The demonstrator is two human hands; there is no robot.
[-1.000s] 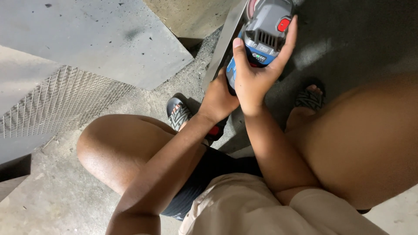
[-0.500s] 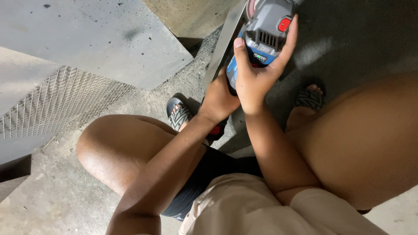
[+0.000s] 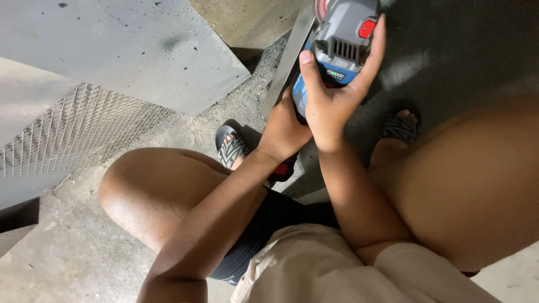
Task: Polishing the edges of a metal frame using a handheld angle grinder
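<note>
I squat over a concrete floor with a grey and blue power grinder (image 3: 343, 39) held at the top centre; it has a red switch. My right hand (image 3: 331, 98) wraps around the grinder's body, thumb on the left side and fingers up the right side. My left hand (image 3: 283, 132) grips the tool's lower end, just below and left of the right hand; a red part (image 3: 281, 169) shows beneath it. The grinder's head is cut off by the top edge. A long grey metal strip (image 3: 283, 70) runs diagonally beside the tool.
Flat grey metal sheets (image 3: 129, 50) lie at the upper left, with an expanded metal mesh sheet (image 3: 73, 132) below them. My feet in patterned sandals (image 3: 230, 148) (image 3: 401, 126) rest on the concrete floor (image 3: 67, 252) on both sides of the hands. My knees fill the lower frame.
</note>
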